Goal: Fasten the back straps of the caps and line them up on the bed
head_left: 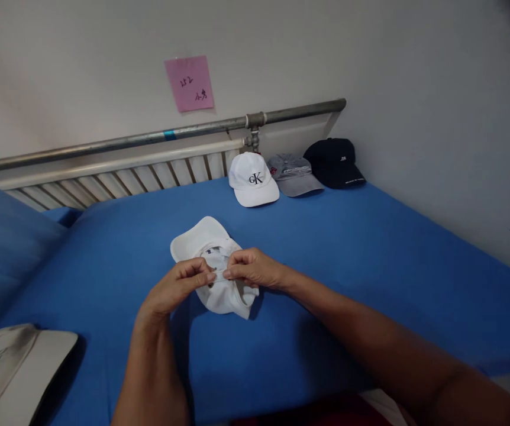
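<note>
A white baseball cap (pixel 223 296) lies on the blue sheet, its brim pointing to the far left and its inside partly showing. My left hand (pixel 179 284) pinches the cap's fabric from the left, thumb and fingers together. From the right, my right hand (pixel 252 267) grips the same cap close by, the two thumbs nearly meeting over its middle. Exactly which fold or strap lies between the fingertips is too small to tell.
Behind stand a white cap with black letters (pixel 254 179), a grey cap (pixel 294 176) and a black cap (pixel 333 163). A pale cap (pixel 28 367) sits at the near left. A radiator (pixel 126 177), metal pipe (pixel 113 142) and walls bound the blue-covered surface (pixel 326 236).
</note>
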The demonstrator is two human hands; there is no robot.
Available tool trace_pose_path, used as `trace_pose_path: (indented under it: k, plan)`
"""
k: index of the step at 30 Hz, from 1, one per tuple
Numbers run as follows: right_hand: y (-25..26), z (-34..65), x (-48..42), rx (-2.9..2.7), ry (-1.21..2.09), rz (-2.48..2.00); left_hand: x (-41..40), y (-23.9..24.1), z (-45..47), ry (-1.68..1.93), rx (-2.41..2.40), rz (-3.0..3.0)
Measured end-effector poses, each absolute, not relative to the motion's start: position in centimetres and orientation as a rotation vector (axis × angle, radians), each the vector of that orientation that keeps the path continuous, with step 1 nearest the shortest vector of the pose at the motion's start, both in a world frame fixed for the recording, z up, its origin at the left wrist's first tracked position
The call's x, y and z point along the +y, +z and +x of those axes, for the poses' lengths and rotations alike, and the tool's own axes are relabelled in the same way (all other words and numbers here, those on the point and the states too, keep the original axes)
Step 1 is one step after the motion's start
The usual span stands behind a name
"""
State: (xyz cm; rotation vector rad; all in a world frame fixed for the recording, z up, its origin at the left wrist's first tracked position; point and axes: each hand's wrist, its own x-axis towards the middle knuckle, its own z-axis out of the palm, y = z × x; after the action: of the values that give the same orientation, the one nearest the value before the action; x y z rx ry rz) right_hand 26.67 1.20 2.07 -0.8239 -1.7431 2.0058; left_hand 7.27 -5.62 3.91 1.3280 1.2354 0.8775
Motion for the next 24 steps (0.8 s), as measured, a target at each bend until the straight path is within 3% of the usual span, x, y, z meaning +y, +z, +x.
trace_pose_path:
  k: [14,24]
  plan:
    - [2.03,27.12,0.73,-2.302,1.091,-0.375,-5.54,3.88,7.64,0.915,1.304,1.315]
    - [1.75,26.99,0.81,-1.855,1.658,-0.411,-4.97,2.99,7.3,0.82,1.354,1.366]
